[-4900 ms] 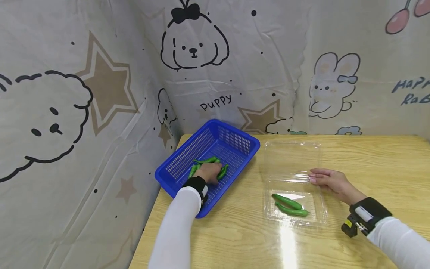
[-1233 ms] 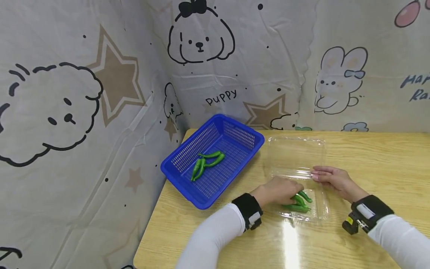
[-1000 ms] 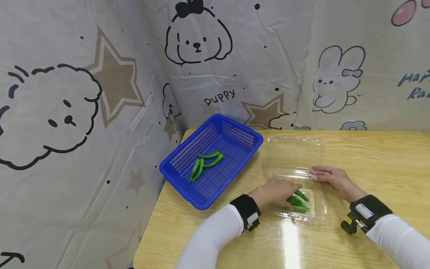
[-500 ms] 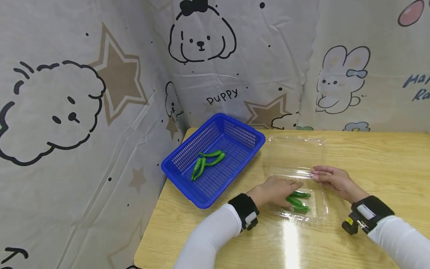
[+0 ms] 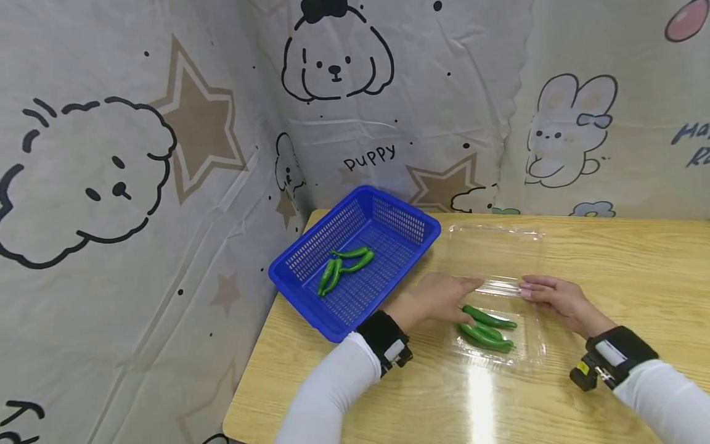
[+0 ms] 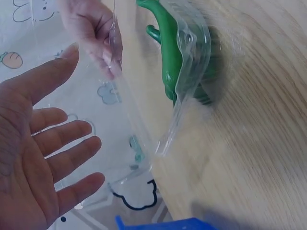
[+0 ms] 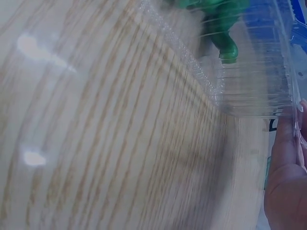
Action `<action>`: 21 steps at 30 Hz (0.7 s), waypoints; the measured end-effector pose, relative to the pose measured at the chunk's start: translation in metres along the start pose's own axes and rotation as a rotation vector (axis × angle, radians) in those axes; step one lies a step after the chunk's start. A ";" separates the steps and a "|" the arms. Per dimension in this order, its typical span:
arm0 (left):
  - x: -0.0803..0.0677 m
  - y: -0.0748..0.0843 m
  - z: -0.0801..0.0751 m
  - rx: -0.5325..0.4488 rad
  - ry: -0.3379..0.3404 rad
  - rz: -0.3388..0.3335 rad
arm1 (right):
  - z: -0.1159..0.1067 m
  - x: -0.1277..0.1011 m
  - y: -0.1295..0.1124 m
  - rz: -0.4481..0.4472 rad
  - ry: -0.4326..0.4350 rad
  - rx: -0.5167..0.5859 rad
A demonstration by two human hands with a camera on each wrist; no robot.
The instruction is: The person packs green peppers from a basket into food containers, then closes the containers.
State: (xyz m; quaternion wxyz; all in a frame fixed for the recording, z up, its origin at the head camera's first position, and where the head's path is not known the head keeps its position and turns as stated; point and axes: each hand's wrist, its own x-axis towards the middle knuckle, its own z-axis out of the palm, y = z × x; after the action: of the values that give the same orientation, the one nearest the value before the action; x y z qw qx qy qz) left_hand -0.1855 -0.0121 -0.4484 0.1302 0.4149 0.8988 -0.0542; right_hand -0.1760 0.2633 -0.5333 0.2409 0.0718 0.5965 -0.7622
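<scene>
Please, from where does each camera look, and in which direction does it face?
Head: above, facing forward and down at the table; both sleeves, left hand, right hand.
Left wrist: beside the open left palm, facing the clear box.
Right wrist: low over the wood; fingertips only.
All three show the green peppers.

Basket (image 5: 410, 217): blue plastic, lattice-hole pattern. Peppers (image 5: 487, 327) by my left hand (image 5: 438, 298): glossy green. Box (image 5: 527, 354): clear, colourless. Table (image 5: 621, 259): pale yellow wood grain. My sleeves (image 5: 327, 394): white; wrist bands (image 5: 383, 336) black. Backdrop (image 5: 166, 154): beige, black-outline puppies, tan stars.
</scene>
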 end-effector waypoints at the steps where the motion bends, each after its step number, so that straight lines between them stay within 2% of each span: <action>1: -0.001 -0.002 -0.001 -0.018 0.005 0.005 | 0.000 0.000 0.000 -0.004 -0.002 0.001; 8: -0.010 -0.016 -0.008 -0.031 0.055 -0.027 | -0.001 -0.003 0.001 -0.012 0.010 -0.035; 12: -0.016 -0.022 -0.014 -0.022 0.094 -0.036 | -0.001 -0.006 0.002 -0.022 0.011 -0.003; 17: -0.028 -0.027 -0.024 -0.012 0.150 -0.040 | -0.001 -0.007 0.003 -0.044 0.006 0.046; 21: -0.043 -0.032 -0.029 -0.026 0.196 -0.050 | -0.001 -0.006 0.004 -0.053 0.014 0.027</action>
State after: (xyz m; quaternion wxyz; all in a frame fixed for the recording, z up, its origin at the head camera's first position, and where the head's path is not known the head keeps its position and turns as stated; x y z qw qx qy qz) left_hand -0.1889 -0.0584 -0.4092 0.0457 0.3941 0.9179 -0.0046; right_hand -0.1688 0.2654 -0.5346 0.2155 0.0647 0.5897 -0.7756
